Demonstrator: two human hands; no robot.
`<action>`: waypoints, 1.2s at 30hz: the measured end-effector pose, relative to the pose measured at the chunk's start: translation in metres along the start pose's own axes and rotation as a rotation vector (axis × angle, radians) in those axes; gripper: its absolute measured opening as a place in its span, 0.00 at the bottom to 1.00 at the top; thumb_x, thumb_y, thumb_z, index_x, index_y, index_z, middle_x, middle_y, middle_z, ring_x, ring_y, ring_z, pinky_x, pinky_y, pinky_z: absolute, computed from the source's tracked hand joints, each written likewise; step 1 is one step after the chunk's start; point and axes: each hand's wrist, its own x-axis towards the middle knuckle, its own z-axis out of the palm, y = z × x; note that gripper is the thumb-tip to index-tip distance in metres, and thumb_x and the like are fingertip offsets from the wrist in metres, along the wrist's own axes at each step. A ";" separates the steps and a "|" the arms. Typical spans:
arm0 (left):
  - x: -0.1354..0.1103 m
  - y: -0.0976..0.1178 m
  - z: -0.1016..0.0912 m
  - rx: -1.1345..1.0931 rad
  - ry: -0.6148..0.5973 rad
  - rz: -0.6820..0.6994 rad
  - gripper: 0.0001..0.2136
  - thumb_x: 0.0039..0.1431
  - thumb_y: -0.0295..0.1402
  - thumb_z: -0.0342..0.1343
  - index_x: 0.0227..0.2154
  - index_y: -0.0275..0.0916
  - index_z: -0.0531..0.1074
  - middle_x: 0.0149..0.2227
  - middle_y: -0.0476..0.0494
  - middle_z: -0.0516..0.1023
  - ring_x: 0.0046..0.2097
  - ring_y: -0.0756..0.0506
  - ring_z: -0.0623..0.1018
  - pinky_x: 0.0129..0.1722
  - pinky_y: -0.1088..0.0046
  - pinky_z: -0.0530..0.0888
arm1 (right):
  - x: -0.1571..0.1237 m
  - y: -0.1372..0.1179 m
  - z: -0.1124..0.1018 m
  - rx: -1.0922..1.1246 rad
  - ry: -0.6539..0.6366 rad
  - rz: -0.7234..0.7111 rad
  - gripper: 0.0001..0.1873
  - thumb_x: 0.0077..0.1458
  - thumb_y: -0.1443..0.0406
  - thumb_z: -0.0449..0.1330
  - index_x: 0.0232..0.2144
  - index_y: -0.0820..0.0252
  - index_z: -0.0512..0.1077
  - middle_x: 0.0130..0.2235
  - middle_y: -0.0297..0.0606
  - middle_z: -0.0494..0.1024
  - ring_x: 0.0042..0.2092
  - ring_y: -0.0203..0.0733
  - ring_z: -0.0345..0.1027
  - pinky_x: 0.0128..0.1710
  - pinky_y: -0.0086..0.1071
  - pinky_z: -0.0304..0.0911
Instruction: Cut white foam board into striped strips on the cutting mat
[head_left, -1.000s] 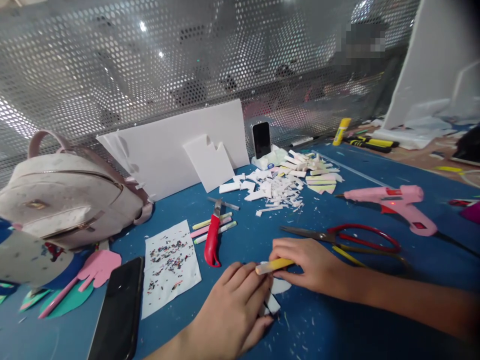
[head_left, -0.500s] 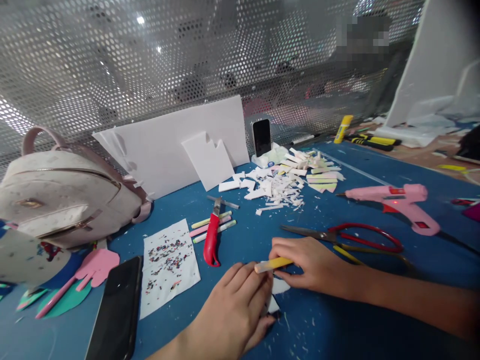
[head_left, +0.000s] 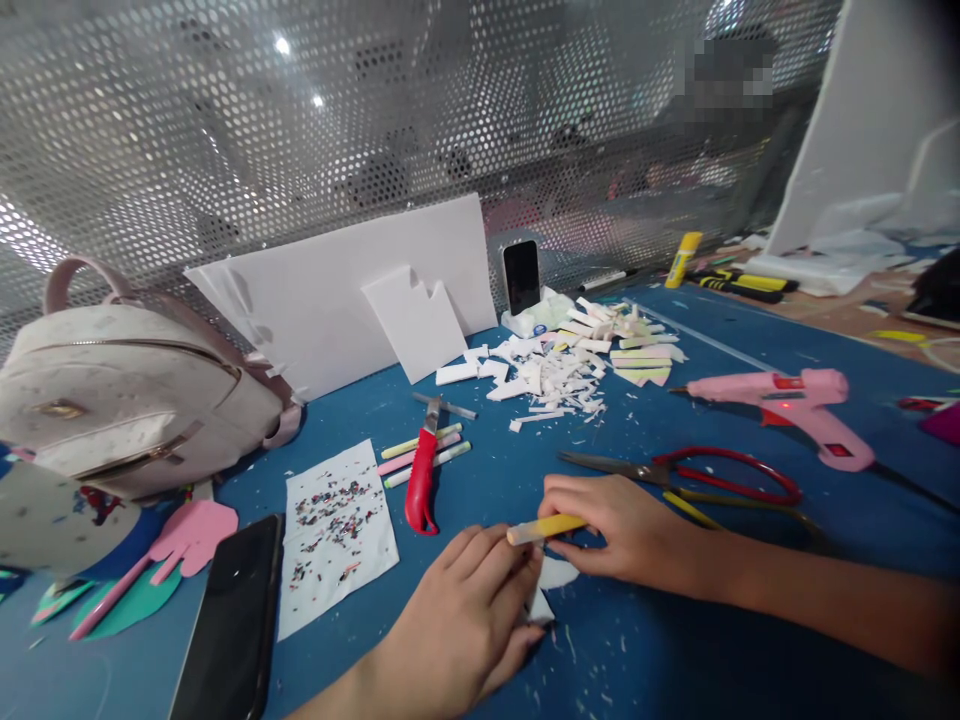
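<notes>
My right hand (head_left: 619,520) is closed around an orange marker (head_left: 546,529), whose pale end points left over the fingers of my other hand. Beneath the hands lies a small white foam piece (head_left: 556,572), partly covered. My left hand (head_left: 465,610) has its fingers curled over this piece and its thumb at the near edge, holding it against the blue table. The marker's other end is hidden in my right hand. Just beyond my right wrist rest scissors (head_left: 656,470) with red and yellow handles.
A red-handled cutter (head_left: 423,482) lies by several pastel markers (head_left: 397,463). White foam scraps (head_left: 551,375) are heaped farther back. At right is a pink glue gun (head_left: 787,395) with its cord. Left are a glitter-strewn paper (head_left: 341,540), a black phone (head_left: 229,620) and a backpack (head_left: 127,380).
Both hands keep nearly the same pose, the marker and white piece still in them. The view has shifted very slightly.
</notes>
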 end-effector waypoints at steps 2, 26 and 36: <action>0.000 0.000 0.000 0.005 0.010 0.003 0.23 0.71 0.37 0.40 0.59 0.26 0.64 0.55 0.31 0.73 0.55 0.34 0.72 0.54 0.53 0.73 | 0.000 0.001 0.000 0.003 0.003 -0.003 0.02 0.59 0.66 0.60 0.37 0.59 0.71 0.35 0.32 0.72 0.31 0.34 0.64 0.30 0.28 0.51; 0.001 0.000 -0.002 -0.021 0.002 -0.006 0.22 0.72 0.38 0.38 0.60 0.28 0.63 0.54 0.30 0.72 0.56 0.35 0.71 0.55 0.53 0.72 | -0.003 0.016 0.006 0.148 0.170 0.014 0.10 0.50 0.76 0.57 0.32 0.57 0.66 0.34 0.32 0.75 0.33 0.36 0.66 0.32 0.28 0.56; -0.001 0.000 0.000 -0.028 -0.002 -0.030 0.25 0.72 0.41 0.39 0.60 0.27 0.62 0.54 0.30 0.73 0.56 0.35 0.71 0.56 0.53 0.71 | 0.000 0.014 0.000 0.143 0.142 -0.081 0.05 0.63 0.66 0.59 0.38 0.56 0.76 0.37 0.35 0.78 0.40 0.39 0.71 0.43 0.32 0.62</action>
